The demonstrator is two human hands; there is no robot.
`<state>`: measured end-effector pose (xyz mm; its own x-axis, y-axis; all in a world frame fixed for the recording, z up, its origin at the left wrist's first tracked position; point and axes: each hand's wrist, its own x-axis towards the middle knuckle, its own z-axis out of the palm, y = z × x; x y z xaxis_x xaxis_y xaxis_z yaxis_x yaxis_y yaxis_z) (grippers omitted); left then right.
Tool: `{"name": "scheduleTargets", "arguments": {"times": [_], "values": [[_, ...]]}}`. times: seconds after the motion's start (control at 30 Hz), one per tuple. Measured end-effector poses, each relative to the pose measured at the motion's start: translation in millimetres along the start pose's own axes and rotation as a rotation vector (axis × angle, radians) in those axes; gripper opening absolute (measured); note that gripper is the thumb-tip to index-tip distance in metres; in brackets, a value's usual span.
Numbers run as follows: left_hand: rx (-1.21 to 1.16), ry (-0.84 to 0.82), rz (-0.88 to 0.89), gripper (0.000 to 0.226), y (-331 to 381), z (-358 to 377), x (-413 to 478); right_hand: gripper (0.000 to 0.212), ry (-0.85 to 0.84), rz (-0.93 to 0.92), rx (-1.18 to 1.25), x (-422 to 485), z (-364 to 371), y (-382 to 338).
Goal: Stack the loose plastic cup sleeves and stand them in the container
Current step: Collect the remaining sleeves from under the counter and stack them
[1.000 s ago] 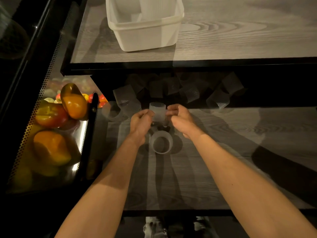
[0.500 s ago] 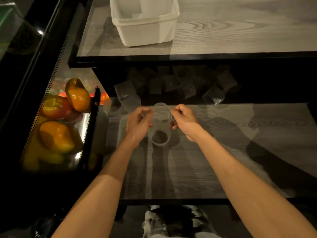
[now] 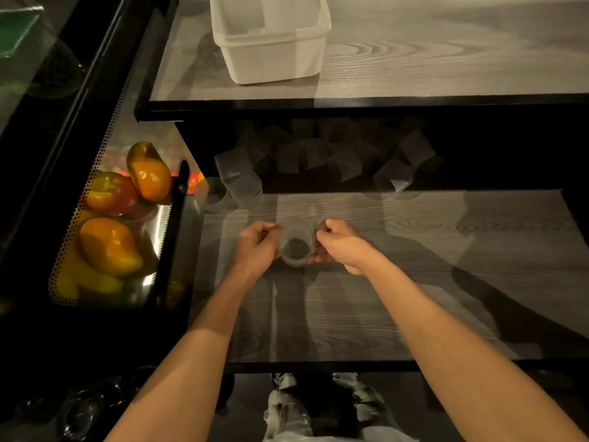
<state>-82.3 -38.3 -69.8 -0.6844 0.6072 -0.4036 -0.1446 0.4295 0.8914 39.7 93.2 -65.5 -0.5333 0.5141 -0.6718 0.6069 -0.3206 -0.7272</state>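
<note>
Pinching a translucent cup sleeve (image 3: 294, 247) between them, the left hand (image 3: 255, 247) and the right hand (image 3: 338, 244) are hovering over the middle of the lower shelf (image 3: 382, 282), well in from its front edge. Both sets of fingers (image 3: 269, 232) are curling tightly, and each hand is gripping one side of the sleeve's rim. The sleeve's open mouth is facing up toward the camera, so its long axis is standing roughly upright. Whether it is a single sleeve or several already nested, I cannot tell.

The loose sleeves (image 3: 344, 161) are lying tumbled along the back edge of the lower shelf, in shadow beneath the upper shelf (image 3: 414, 59). The closest cluster is sitting at the back left corner, nearer the left hand.

The container (image 3: 267, 63) is standing on the upper shelf near its front left corner, beyond the hands, above them and slightly to their left. That is probably putting the left hand marginally closer to it. With the sleeve's axis already upright, the coming move looks like a matter of lifting forward and up, or reaching back for another sleeve.

Off the left edge, peppers (image 3: 110, 247) are resting in a perforated tray (image 3: 67, 256).
</note>
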Motion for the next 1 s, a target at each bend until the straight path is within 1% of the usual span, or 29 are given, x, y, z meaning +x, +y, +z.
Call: {"name": "scheduleTargets", "arguments": {"times": [0.07, 0.13, 0.2, 0.27, 0.33, 0.43, 0.47, 0.53, 0.63, 0.7, 0.73, 0.77, 0.83, 0.87, 0.93, 1.0], "values": [[0.035, 0.004, -0.012, 0.017, -4.7, -3.1, 2.9, 0.01, 0.02, 0.01, -0.05, -1.1, -0.2, -0.9], [0.066, 0.032, -0.033, 0.018, -8.0, -5.9, 7.0, 0.012, 0.118, -0.021, -0.228, 0.9, -3.3, -2.0], [0.115, 0.096, -0.053, 0.018, -9.3, -9.4, 12.0, 0.012, 0.234, -0.068, -0.407, 5.9, -6.6, -3.3], [0.1, 0.166, -0.074, 0.016, -9.0, -13.5, 17.6, 0.012, 0.284, -0.119, -0.47, 11.2, -6.9, -7.7], [0.044, 0.226, -0.08, 0.014, -7.7, -17.8, 24.1, 0.011, 0.265, -0.167, -0.493, 14.8, -3.0, -16.1], [0.032, 0.346, -0.068, 0.011, -2.7, -25.2, 35.8, 0.009, 0.193, -0.247, -0.481, 23.0, 8.8, -33.4], [0.044, 0.364, -0.059, 0.009, -2.2, -28.0, 42.5, 0.012, 0.167, -0.274, -0.46, 26.8, 13.9, -39.4], [0.058, 0.368, -0.057, 0.013, 2.5, -32.6, 54.1, 0.013, 0.129, -0.322, -0.452, 34.6, 25.4, -50.3], [0.029, 0.426, -0.08, 0.017, 9.1, -40.2, 67.5, 0.014, 0.151, -0.384, -0.524, 50.4, 41.7, -65.2], [0.061, 0.43, -0.075, 0.016, 15.4, -44.1, 72.6, 0.022, 0.164, -0.403, -0.543, 60.7, 52.3, -77.1], [0.063, 0.426, -0.073, 0.016, 18.7, -46.7, 75.2, 0.029, 0.16, -0.401, -0.539, 65.7, 57.5, -83.6], [0.059, 0.422, -0.06, 0.022, 20.8, -48.5, 78.1, 0.036, 0.152, -0.38, -0.532, 69.6, 62.3, -90.3], [0.048, 0.403, -0.062, 0.048, 22.3, -52.3, 86.1, 0.049, 0.112, -0.302, -0.487, 75.4, 70.0, -102.3], [0.049, 0.383, -0.066, 0.052, 23.9, -53.8, 89.4, 0.053, 0.084, -0.259, -0.458, 78.0, 72.8, -107.1], [0.031, 0.327, -0.061, 0.044, 28.8, -55.2, 94.1, 0.058, 0.028, -0.203, -0.415, 83.3, 77.2, -111.5], [0.011, 0.298, -0.047, 0.037, 34.2, -54.2, 95.6, 0.064, -0.022, -0.187, -0.39, 87.2, 81.0, -111.9]]}}
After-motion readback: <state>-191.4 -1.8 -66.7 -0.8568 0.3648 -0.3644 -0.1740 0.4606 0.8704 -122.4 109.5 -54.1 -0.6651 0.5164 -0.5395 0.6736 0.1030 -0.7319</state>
